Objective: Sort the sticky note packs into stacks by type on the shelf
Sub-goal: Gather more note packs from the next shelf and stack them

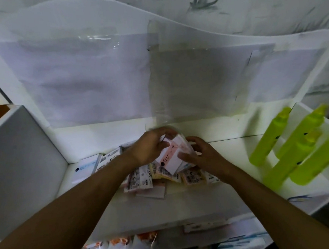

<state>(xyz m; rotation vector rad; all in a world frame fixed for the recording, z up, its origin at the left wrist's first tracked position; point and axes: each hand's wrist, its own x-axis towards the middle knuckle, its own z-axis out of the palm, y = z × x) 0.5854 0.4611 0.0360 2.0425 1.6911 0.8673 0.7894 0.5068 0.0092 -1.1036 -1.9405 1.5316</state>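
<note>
Sticky note packs (171, 155) gripped between both hands' fingers (183, 156)

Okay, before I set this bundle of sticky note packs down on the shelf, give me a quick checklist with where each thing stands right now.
1. Bundle of packs gripped by left hand and right hand: ok.
2. Bundle all one type: cannot tell, blurred.
3. Loose pile sorted: not ok, packs overlap at angles.
4. Stack by the left wall started: ok.
5. Green bottles away from the pile: ok.
6. Bare shelf right of the pile: ok.
</note>
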